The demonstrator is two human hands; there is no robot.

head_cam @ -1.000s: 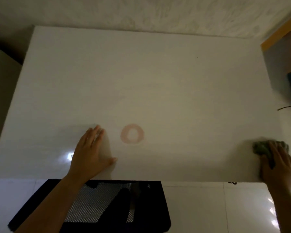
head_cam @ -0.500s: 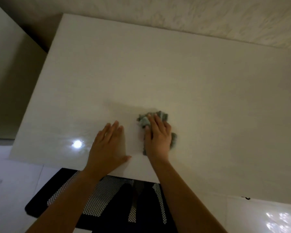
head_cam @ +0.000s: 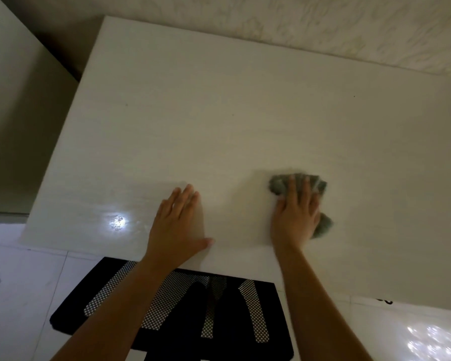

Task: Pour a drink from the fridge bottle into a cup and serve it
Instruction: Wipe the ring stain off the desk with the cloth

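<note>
- Left hand [head_cam: 179,225], lower centre: fingers extended, close together, palm flat on white table [head_cam: 245,113], holding nothing.
- Right hand [head_cam: 294,214], right of it: fingers spread, pressing grey-green cloth [head_cam: 279,185] onto table.

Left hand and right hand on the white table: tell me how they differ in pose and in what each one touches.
The left hand lies flat, palm down, on the bare white table; the right hand presses on a crumpled grey-green cloth. The left hand's thumb is splayed wide; the right hand's thumb is not visible. The left hand is sharp, the right hand slightly blurred. Both rest near the table's near edge.
</note>
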